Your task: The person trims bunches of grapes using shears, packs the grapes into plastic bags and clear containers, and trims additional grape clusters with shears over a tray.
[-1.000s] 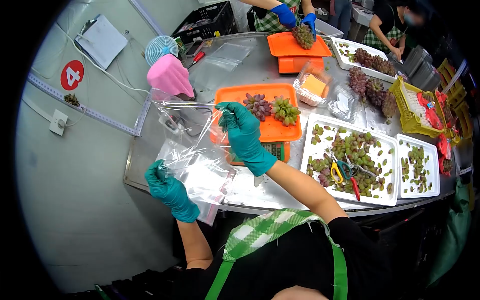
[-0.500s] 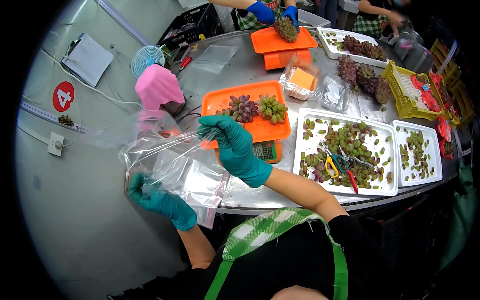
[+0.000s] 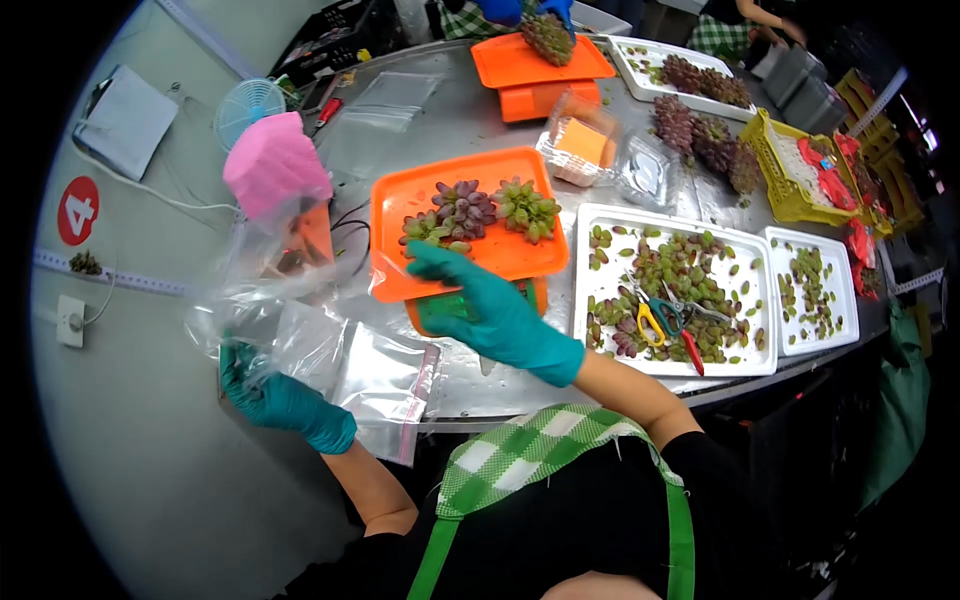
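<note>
My left hand point(image 3: 280, 398), in a green glove, grips a clear plastic bag point(image 3: 262, 322) by its edge at the table's left side. Gloved the same way, my right hand point(image 3: 500, 318) has its fingers apart and holds nothing, above the front of an orange scale point(image 3: 543, 293). On the scale's orange tray point(image 3: 400, 196) lie small grape clusters: a purple one point(image 3: 465, 208) and a green one point(image 3: 527, 210). Flat zip bags point(image 3: 385, 378) lie between my hands at the table edge. My right hand partly hides the scale's keypad.
Scissors point(image 3: 652, 318) lie on loose grapes in a white tray point(image 3: 585, 270); a smaller white tray point(image 3: 845, 300) stands beside it. Clear clamshell boxes point(image 3: 645, 165) and a yellow crate point(image 3: 785, 190) are behind. Across the table, blue-gloved hands point(image 3: 500, 10) hold grapes over another scale point(image 3: 545, 100).
My right hand has let go of the bag and opened, moving slightly right and down. My left hand has shifted left with the bag, which now hangs looser.
</note>
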